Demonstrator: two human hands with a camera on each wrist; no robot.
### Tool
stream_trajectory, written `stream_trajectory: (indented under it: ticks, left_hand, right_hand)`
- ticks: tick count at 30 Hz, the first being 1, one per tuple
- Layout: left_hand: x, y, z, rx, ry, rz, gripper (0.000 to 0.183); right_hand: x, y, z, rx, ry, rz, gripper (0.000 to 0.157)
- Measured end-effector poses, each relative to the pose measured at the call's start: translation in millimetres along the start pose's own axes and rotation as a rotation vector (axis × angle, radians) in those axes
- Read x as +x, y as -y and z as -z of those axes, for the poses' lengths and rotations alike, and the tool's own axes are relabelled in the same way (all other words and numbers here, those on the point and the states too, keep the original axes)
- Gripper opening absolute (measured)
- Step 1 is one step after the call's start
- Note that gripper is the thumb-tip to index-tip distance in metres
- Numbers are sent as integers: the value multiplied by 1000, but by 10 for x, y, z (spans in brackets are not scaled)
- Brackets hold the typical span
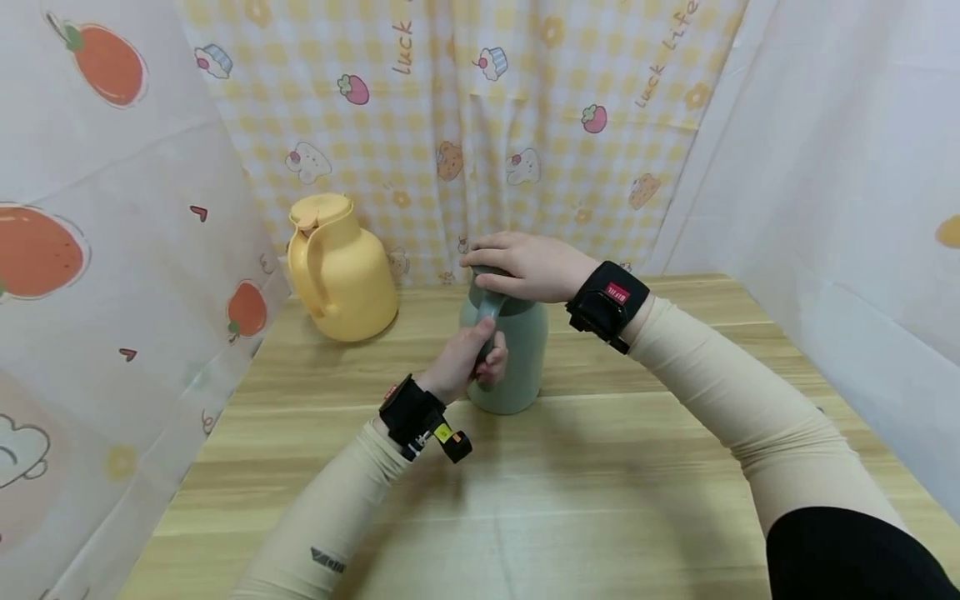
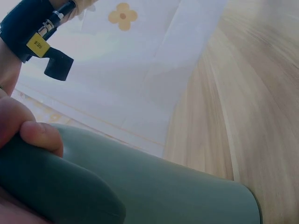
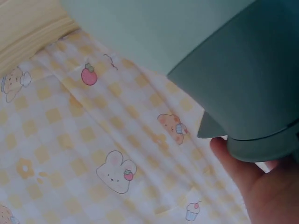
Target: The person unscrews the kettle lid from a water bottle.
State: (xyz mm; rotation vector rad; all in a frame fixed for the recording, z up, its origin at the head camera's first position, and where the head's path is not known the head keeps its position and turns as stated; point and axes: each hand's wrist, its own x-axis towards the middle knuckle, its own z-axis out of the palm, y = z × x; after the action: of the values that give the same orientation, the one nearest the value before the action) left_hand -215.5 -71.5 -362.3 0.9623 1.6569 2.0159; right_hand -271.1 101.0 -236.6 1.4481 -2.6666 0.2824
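Note:
A grey-green thermos jug [image 1: 521,367] stands upright on the wooden table. My left hand [image 1: 467,357] grips its handle, with fingers and thumb wrapped round it. In the left wrist view the darker handle [image 2: 60,186] lies in front of the jug's side. My right hand [image 1: 532,265] lies over the top, its fingers and thumb holding the lid from either side. One fingertip touches the lid's edge beside the spout [image 3: 211,127] in the right wrist view. The lid [image 3: 266,147] sits on the neck, mostly covered by the hand in the head view.
A yellow thermos jug [image 1: 352,283] stands at the table's back left, its handle facing the front left. Patterned curtains [image 1: 480,142] hang behind the wooden table [image 1: 420,517] and along both sides.

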Motion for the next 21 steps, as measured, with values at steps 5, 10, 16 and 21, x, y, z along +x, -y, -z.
stream_trajectory:
  ticks: [5, 10, 16, 21]
  left_hand:
    - [-29, 12, 48, -13, 12, -5, 59]
    - [-14, -8, 61, -2, 12, -8, 59]
    - [6, -15, 14, 6, 1, 8, 60]
    - [7, -18, -8, 6, 17, 9, 61]
  right_hand:
    - [83, 137, 2, -31, 21, -82, 47]
    - [169, 282, -31, -109, -2, -232, 58]
    - [182, 340, -139, -215, -90, -337, 55]
    - [154, 318, -194, -234, -155, -343, 49]
